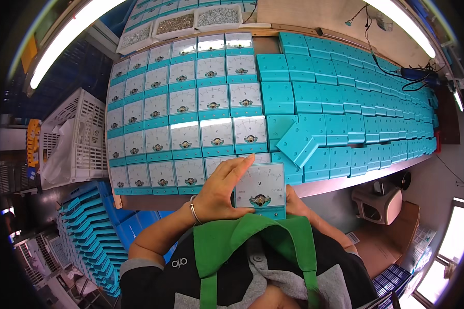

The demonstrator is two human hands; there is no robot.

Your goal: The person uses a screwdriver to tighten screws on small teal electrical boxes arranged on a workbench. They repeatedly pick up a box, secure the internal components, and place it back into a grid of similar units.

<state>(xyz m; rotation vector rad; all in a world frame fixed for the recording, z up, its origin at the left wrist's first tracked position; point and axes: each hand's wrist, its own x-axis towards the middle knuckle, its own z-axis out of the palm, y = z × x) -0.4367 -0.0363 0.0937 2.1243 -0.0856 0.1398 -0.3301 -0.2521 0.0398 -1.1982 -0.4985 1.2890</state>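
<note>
Close to my chest is a voltmeter (260, 185) with a white dial face and a teal base, tilted up toward me. My left hand (217, 191) grips its left side, fingers at the upper edge and thumb low. At the meter's right edge my right hand (295, 203) holds on too, most of its fingers hidden behind the meter. Beyond the hands, rows of similar dial-faced meters (183, 101) cover the left of the table. On the right are rows of teal covers (308, 98), one loose cover (297, 144) lying askew on top of others.
Three white bins of small parts (219, 16) stand at the table's back edge. A white plastic crate (82, 136) is to the left, above stacked teal parts (90, 232). Dark cables (420, 74) lie at the far right. An open cardboard box (392, 234) sits at the lower right.
</note>
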